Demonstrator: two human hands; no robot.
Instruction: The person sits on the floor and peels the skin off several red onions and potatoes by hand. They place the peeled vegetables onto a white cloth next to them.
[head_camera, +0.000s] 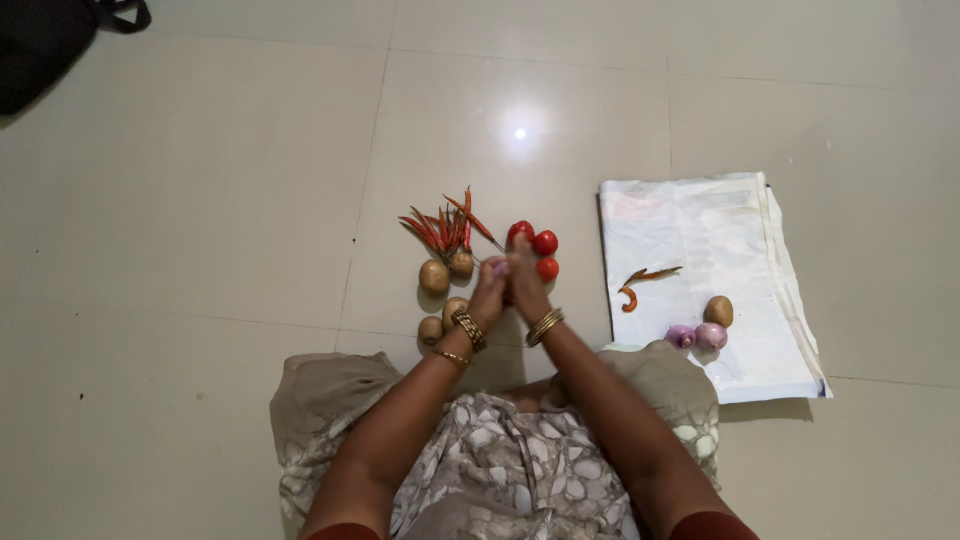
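Observation:
My left hand (489, 290) and my right hand (524, 278) are pressed together over the floor, closed around a small purple onion (500, 268) of which only a sliver shows. Just beyond the fingers lie red tomatoes (545, 243). To the left sit several potatoes (434, 277) and a bunch of red chillies (446, 226). Both wrists carry gold bangles.
A white sheet (700, 280) lies on the tiled floor to the right, with two chillies (638, 284), a potato (718, 311) and two purple onions (697, 336) on it. A black bag (45, 45) sits at the far left corner. My patterned lap fills the bottom.

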